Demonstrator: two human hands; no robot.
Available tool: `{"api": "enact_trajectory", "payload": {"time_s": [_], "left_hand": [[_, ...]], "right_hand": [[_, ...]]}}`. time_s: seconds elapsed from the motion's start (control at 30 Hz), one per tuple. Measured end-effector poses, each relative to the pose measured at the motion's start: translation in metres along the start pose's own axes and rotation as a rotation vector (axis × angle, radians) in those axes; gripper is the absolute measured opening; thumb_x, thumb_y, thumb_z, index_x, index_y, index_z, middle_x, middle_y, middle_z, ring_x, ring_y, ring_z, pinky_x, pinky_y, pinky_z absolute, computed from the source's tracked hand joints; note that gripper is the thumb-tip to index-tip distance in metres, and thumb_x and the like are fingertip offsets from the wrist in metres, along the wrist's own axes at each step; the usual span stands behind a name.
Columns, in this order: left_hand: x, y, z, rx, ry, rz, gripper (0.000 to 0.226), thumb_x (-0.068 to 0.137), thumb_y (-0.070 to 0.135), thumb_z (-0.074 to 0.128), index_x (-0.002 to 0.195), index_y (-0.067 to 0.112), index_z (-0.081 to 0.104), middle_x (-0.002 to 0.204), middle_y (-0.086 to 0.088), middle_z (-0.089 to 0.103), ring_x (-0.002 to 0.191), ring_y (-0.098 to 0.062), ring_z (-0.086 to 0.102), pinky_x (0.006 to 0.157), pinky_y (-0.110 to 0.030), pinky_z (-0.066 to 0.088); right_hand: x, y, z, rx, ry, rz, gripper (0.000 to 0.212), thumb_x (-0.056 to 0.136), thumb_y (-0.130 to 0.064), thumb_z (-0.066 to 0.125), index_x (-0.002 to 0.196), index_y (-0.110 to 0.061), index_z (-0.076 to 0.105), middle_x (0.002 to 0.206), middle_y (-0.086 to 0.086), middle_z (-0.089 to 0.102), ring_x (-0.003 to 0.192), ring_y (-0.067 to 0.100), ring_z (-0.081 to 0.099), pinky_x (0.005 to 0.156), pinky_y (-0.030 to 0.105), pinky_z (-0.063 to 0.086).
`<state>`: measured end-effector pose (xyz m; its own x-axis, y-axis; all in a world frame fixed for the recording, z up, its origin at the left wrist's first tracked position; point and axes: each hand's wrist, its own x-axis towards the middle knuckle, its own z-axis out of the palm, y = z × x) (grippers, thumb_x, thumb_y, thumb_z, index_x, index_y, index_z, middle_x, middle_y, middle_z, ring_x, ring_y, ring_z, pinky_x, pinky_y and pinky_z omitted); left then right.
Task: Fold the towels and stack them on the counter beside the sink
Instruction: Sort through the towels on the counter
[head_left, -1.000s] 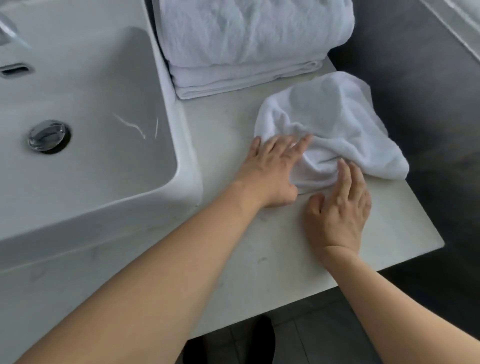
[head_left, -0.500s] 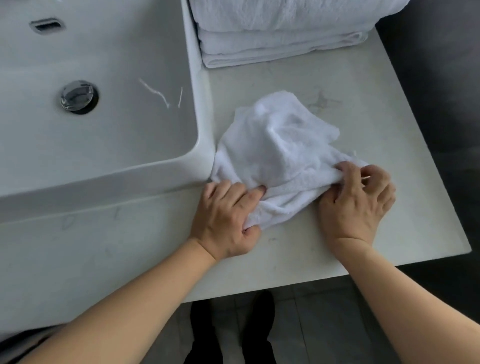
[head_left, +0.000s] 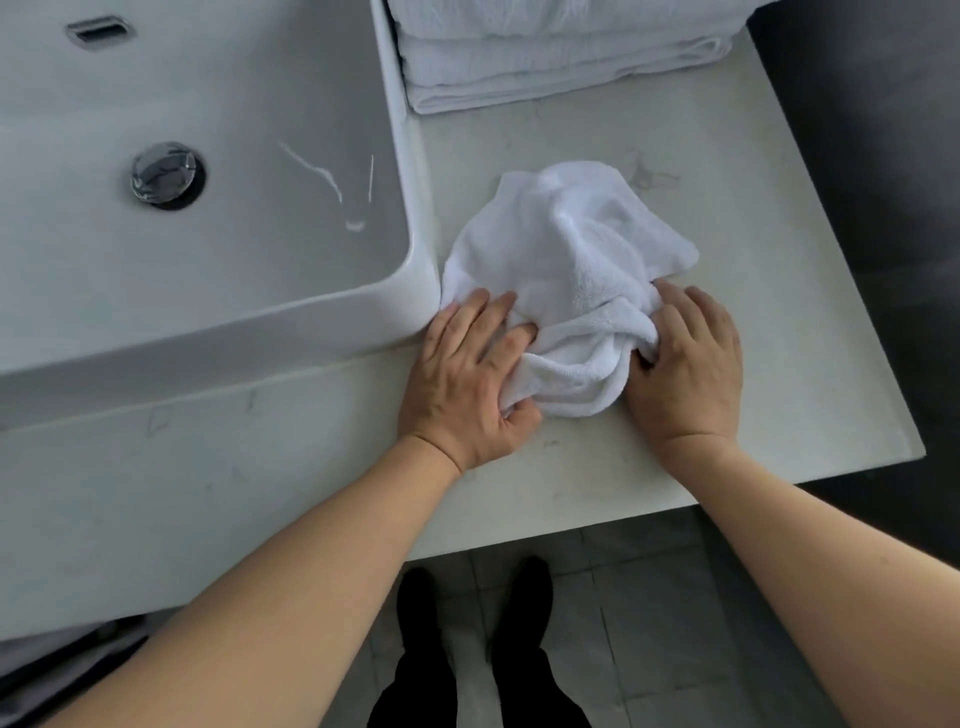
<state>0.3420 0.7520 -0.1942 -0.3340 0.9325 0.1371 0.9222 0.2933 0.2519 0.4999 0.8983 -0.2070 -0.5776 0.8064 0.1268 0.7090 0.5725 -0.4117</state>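
My legs and dark shoes (head_left: 470, 597) stand on the grey tiled floor (head_left: 649, 597) at the bottom of the view, just under the front edge of the counter (head_left: 727, 218).

My two forearms reach up over that edge. My left hand (head_left: 465, 374) lies palm down on the counter, close to the sink's front right corner. Its fingers curl into the left side of the towel (head_left: 566, 270), with the thumb tucked under a fold near the front, so it grips the cloth. My right hand (head_left: 685, 364) is on the other side, its fingers bent and buried in the bunched right edge of the towel, gripping it too. Between my hands the cloth is gathered into thick ridges.

The towel is small, white, and crumpled, not yet folded. It lies on the counter just beside the sink (head_left: 208, 234), and its left edge touches the sink's outer wall. Its far part rises in a loose peak.

The sink is a white rectangular basin with a chrome drain (head_left: 165, 174) and an overflow slot (head_left: 98, 30) farther back.

At the far end of the counter, well apart from the crumpled towel, sits a stack (head_left: 561, 57) of folded white towels, set against the sink's side.
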Motion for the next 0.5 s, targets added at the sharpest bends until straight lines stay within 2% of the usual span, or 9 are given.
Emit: {"api": "enact_trajectory", "payload": {"time_s": [0.07,0.17,0.27,0.33,0.4,0.5], "left_hand": [[0.000,0.000,0.001,-0.011,0.008,-0.006,0.059,0.069,0.037,0.056,0.122,0.012,0.065,0.144,-0.011,0.053,0.138,-0.035,0.043,0.117,-0.049,0.027],[0.001,-0.002,0.003,-0.024,0.032,-0.001,0.058,0.068,0.036,0.058,0.121,0.012,0.066,0.142,-0.011,0.055,0.136,-0.035,0.045,0.115,-0.049,0.030],[-0.001,-0.003,0.007,-0.036,0.059,0.009,0.058,0.069,0.036,0.058,0.122,0.012,0.065,0.140,-0.011,0.056,0.135,-0.035,0.047,0.115,-0.050,0.030],[-0.002,-0.004,0.007,-0.048,0.064,0.000,0.057,0.070,0.037,0.057,0.121,0.012,0.065,0.139,-0.010,0.057,0.134,-0.035,0.048,0.115,-0.049,0.030],[-0.004,-0.004,0.007,-0.060,0.061,0.003,0.057,0.072,0.039,0.055,0.121,0.011,0.065,0.138,-0.010,0.058,0.133,-0.035,0.049,0.116,-0.048,0.030],[-0.021,-0.005,0.004,-0.094,0.043,0.025,0.059,0.073,0.042,0.052,0.121,0.011,0.065,0.137,-0.009,0.059,0.132,-0.034,0.049,0.115,-0.046,0.030]], "right_hand": [[0.000,0.002,0.001,0.013,0.006,-0.010,0.044,0.089,-0.041,0.045,0.109,-0.007,0.064,0.134,0.003,0.060,0.132,0.032,0.043,0.111,0.049,0.032],[0.001,0.003,0.003,0.024,0.018,-0.016,0.044,0.090,-0.043,0.044,0.109,-0.007,0.062,0.137,0.004,0.057,0.133,0.032,0.042,0.112,0.048,0.032],[-0.001,0.000,0.003,0.027,0.002,-0.004,0.052,0.088,-0.049,0.037,0.113,-0.006,0.056,0.155,0.008,0.036,0.145,0.030,0.027,0.118,0.045,0.023],[-0.001,0.000,0.005,0.011,-0.028,-0.045,0.057,0.086,-0.053,0.036,0.113,-0.006,0.055,0.159,0.009,0.027,0.149,0.029,0.018,0.120,0.044,0.018],[-0.002,-0.001,0.005,0.004,-0.023,-0.142,0.055,0.085,-0.052,0.042,0.107,-0.006,0.059,0.155,0.011,0.036,0.147,0.031,0.024,0.119,0.048,0.022],[-0.018,-0.006,0.009,-0.025,0.046,-0.248,0.044,0.084,-0.044,0.051,0.102,-0.007,0.066,0.133,0.009,0.061,0.133,0.030,0.048,0.113,0.046,0.031]]}}
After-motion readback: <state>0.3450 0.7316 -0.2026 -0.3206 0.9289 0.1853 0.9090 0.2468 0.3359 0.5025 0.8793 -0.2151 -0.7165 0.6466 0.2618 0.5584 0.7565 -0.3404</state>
